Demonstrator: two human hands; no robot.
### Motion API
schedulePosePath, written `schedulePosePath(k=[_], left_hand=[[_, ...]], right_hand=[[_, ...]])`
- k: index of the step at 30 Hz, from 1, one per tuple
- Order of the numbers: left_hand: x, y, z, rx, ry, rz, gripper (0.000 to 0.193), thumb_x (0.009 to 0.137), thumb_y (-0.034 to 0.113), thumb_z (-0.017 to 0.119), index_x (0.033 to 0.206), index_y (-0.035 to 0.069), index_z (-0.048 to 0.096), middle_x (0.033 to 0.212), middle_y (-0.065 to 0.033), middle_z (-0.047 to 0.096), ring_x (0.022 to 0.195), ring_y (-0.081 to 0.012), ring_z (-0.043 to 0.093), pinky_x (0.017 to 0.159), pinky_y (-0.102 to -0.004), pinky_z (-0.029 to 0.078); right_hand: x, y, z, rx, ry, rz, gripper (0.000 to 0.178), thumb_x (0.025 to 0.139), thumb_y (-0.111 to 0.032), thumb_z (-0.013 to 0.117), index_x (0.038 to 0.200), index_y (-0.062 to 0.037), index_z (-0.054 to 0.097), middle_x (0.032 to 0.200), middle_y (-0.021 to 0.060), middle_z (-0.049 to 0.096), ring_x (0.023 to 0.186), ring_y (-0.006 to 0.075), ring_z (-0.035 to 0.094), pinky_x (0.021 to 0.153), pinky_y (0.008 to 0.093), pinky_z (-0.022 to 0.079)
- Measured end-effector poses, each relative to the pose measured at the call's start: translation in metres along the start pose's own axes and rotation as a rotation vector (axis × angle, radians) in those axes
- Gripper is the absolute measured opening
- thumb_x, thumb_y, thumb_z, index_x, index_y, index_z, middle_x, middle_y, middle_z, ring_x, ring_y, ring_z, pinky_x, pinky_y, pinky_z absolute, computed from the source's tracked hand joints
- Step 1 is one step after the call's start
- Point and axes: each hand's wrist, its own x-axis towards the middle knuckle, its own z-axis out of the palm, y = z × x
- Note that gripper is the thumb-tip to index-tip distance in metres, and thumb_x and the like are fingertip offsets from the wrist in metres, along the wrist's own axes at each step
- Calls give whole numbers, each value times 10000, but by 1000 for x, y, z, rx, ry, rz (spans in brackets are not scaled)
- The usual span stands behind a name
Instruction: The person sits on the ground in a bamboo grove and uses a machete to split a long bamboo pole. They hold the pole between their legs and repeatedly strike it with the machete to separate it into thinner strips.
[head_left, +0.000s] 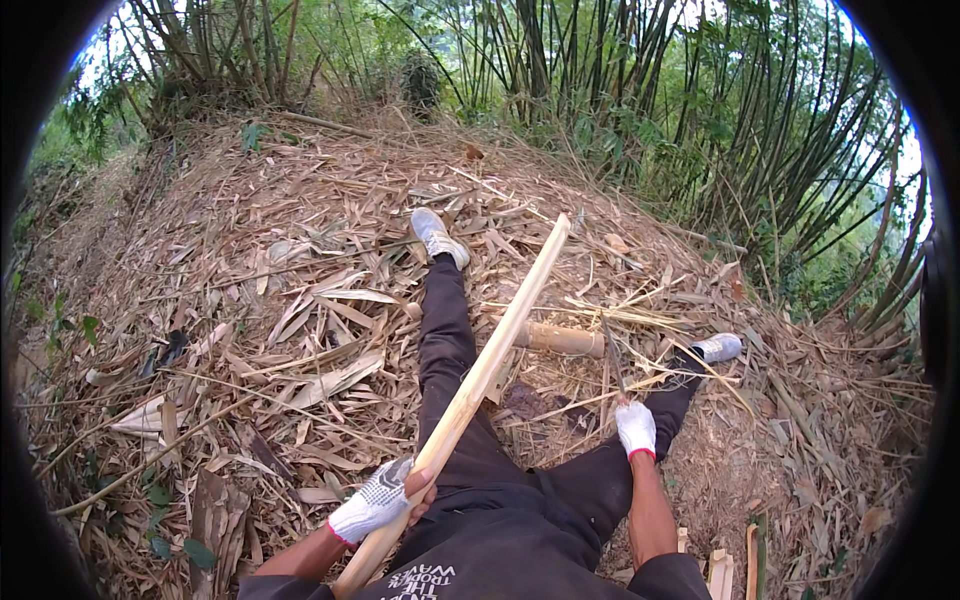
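Note:
My left hand (385, 500), in a white dotted work glove, is wrapped round a long split bamboo pole (490, 370). The pale pole slants from beside my left hip up and away to the right, across my left leg. In a white glove too, my right hand (637, 428) is closed round the handle of a knife (613, 355). Its long, narrow dark blade points away from me, apart from the pole. Just left of the blade, a short, thick bamboo section (565, 339) lies on the ground between my legs. The glove hides most of the knife's handle.
My legs stretch out over ground thick with dry bamboo leaves (335, 385). Thin pale bamboo strips (640, 315) lie beyond the knife. Several split bamboo pieces (720, 575) are at the lower right by my hip. Bamboo clumps (760, 130) stand at the back.

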Motion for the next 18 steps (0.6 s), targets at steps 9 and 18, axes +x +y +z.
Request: schedulePosePath(k=[9,18], left_hand=[[58,100,22,600,479,631,670,963,235,603,1564,89,346,1021,-207,649,823,-255,671,733,-387,542],[123,114,49,594,955,1231,765,952,352,678,1522,-25,334,1287,-289,580,1183,-381,597,1017,-432,468]], right_hand=[[-74,-39,18,-119,-163,-107,423,907,-413,644,960,1,712,940,287,702,935,443,688,842,508,540],[-116,-65,1,-256,-265,-231,406,869,-382,639,956,1,745,951,243,722,933,404,702,861,488,542]])
